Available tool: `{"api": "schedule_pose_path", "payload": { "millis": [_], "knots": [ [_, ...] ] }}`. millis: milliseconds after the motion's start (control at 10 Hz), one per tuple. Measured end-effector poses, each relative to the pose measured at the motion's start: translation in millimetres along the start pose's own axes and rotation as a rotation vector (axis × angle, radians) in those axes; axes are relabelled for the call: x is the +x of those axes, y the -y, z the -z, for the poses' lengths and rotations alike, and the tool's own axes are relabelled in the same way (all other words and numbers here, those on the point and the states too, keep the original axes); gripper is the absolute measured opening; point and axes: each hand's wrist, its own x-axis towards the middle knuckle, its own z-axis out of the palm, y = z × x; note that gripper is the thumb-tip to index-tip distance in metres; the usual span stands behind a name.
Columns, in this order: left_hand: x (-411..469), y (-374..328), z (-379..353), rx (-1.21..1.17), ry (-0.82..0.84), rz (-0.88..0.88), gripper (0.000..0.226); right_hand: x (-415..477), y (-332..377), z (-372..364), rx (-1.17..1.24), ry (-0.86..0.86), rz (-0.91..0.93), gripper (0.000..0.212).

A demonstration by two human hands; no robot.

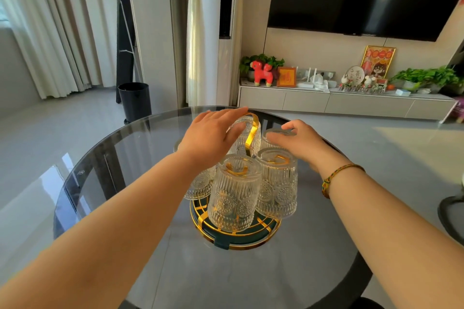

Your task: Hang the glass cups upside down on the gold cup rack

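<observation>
A: Head view, centre of the frame: what's hidden?
B: The left hand (213, 133), fingers spread flat, covers one ribbed glass cup (199, 183) at left and part of the gold rack (236, 236).
A: The other cups?
B: Mouths down, long axes upright, on the round glass table (100, 183).
A: Right hand (298, 142)?
B: Loosely open over the rear cup (272, 137); contact unclear.

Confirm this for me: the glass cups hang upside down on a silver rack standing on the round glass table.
Not quite: the head view shows the rack is gold, not silver. The glass cups do hang upside down on it, and it stands on the round glass table.
</observation>
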Motion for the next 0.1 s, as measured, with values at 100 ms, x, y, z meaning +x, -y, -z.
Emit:
{"api": "schedule_pose_path", "payload": {
  "millis": [100],
  "knots": [
    [-18.5, 1.7, 4.0, -0.085, -0.189, -0.001, 0.039, -18.9, -17.7, -0.1, 0.141, -0.154, 0.004, 0.046]
  ]
}}
